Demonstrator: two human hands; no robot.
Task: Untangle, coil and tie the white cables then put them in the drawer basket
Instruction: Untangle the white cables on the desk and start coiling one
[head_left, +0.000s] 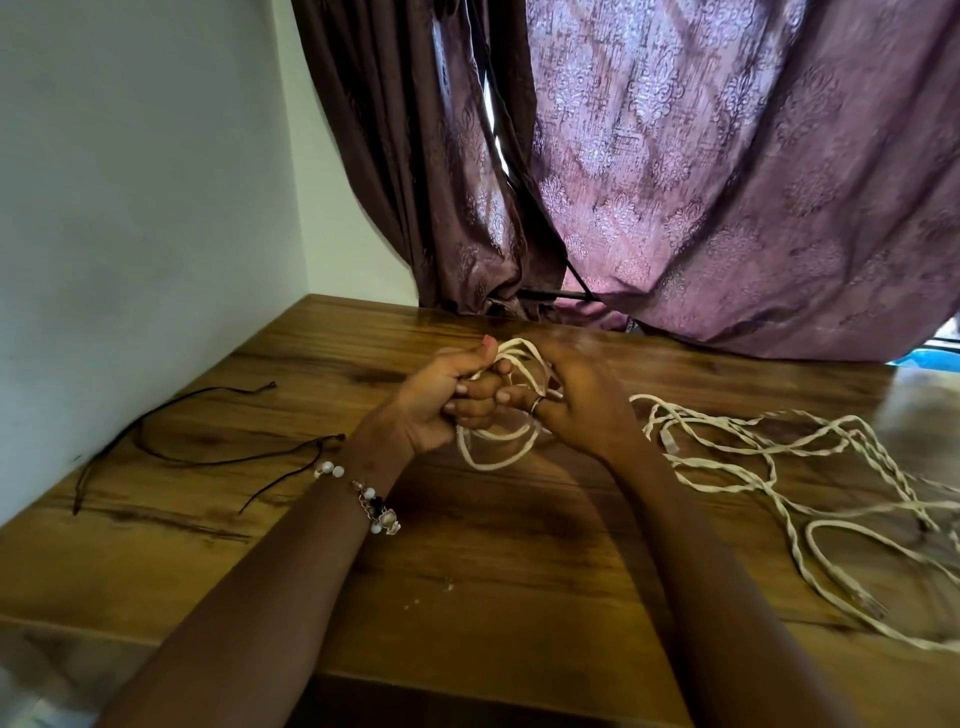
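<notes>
head cam view, looking down at a wooden tabletop (467, 561) w/ two bare forearms reaching in. both hands meet mid-frame, fingers interlocked around a small coil of white cable (493, 452). left hand (441, 400) is closed in a fist on the coil, thumb up on top; beaded bracelet (371, 501) on that wrist. right hand (576, 400), ring on one finger, curls around the coil's right side, fingers gripping the loops. coil loops hang just below both hands. rest of the white cables (789, 467) trail loose & twisted across the tabletop to the right of the hands. thin black cords (208, 447) lie left, apart. purple curtain (727, 182) behind.
</notes>
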